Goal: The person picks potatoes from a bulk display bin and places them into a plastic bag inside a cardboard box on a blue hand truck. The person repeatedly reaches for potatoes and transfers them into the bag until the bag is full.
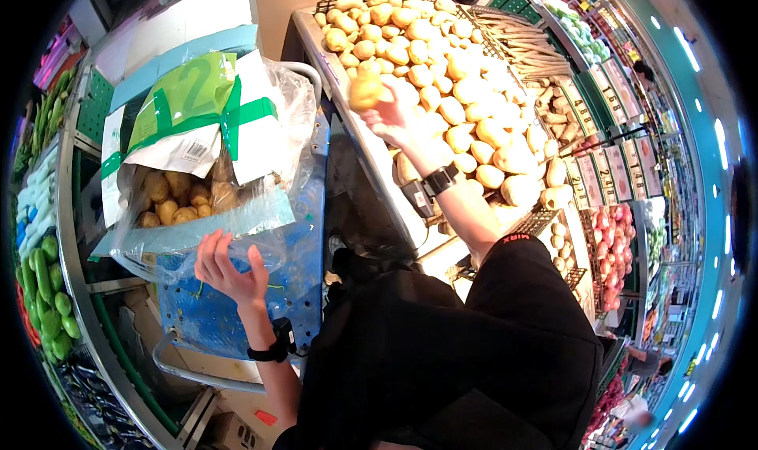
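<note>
My right hand (391, 113) is closed around a potato (365, 92), above the left edge of a broad heap of potatoes (453, 110) in black crates on a sloping stand. My left hand (233, 267) is raised with its fingers apart, beside the near edge of an opened cardboard box (249, 214) and its clear plastic liner (177, 262). It holds nothing. More potatoes (172, 198) show in the box's opening, partly hidden by its taped flap (183, 103). A black band is on each wrist.
The box stands on a blue cart (231, 320) with a metal tube handle (213, 382). Green vegetables (47, 296) fill a display at left. Long roots (515, 41), price signs (610, 97) and onions (613, 248) are at right. People appear at the lower right rim.
</note>
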Motion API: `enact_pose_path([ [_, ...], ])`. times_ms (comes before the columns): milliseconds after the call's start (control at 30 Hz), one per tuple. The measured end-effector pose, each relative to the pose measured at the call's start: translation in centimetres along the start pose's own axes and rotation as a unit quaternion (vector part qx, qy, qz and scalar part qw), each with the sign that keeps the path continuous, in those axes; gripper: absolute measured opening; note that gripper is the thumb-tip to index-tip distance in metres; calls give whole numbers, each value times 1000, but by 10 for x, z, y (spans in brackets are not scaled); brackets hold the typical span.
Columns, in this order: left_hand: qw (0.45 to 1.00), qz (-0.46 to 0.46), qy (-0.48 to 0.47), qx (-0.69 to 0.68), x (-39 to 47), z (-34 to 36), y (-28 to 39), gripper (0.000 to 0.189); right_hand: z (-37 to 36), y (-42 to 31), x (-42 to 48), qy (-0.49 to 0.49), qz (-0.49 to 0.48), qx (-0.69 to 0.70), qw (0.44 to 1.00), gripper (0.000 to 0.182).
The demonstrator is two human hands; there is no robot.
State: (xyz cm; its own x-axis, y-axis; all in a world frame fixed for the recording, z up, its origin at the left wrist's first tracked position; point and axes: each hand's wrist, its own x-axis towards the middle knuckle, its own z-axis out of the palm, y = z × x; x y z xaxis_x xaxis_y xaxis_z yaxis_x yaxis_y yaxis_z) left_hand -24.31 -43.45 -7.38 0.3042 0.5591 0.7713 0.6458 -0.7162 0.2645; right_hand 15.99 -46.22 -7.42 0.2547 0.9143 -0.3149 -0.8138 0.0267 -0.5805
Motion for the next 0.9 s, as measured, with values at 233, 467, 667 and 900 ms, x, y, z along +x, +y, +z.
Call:
enact_pose_path([
  [233, 1000, 9, -7, -16, 1, -4, 0, 33, -149, -100, 20, 239, -156, 165, 944, 50],
  [467, 1000, -12, -10, 0, -2, -9, 6, 33, -118, -152, 33, 236, -378, -96, 890, 31],
  [667, 1000, -9, -13, -7, -4, -8, 7, 32, -88, -108, 34, 234, -181, -223, 929, 38],
  [900, 999, -19, -23, -23, 0, -14, 6, 33, 64, -53, 42, -57, -120, -509, 851, 34],
])
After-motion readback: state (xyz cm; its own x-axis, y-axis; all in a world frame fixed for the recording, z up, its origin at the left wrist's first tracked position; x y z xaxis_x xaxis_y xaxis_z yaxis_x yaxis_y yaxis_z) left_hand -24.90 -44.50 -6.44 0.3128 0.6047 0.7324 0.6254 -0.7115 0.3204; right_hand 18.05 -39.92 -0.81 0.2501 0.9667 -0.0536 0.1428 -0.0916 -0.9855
